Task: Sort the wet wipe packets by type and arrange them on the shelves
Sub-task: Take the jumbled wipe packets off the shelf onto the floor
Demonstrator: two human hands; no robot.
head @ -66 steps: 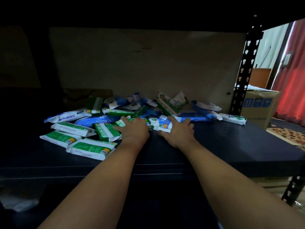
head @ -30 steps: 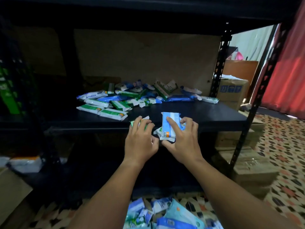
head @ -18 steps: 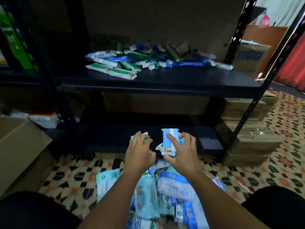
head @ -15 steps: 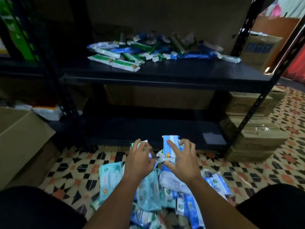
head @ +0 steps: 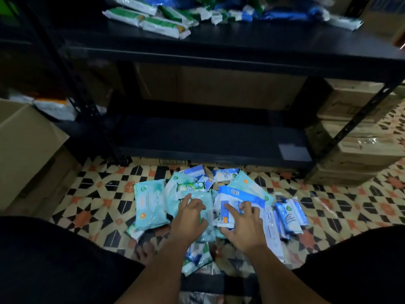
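Observation:
A heap of wet wipe packets lies on the patterned floor: large teal packets on the left, blue-and-white ones on the right. My left hand hovers low over the heap's middle, fingers curled round a small green packet that is almost hidden under the palm. My right hand pinches a small blue-and-white packet just above the heap. More green and blue packets are strewn on the upper black shelf.
The lower black shelf sits just beyond the heap, with a pale label at its right. A cardboard box stands at the left and stacked cartons at the right. My dark-clad knees fill both bottom corners.
Both hands came off the upper shelf, each holding a small packet, and dropped to the heap on the floor. The view tilted down with them.

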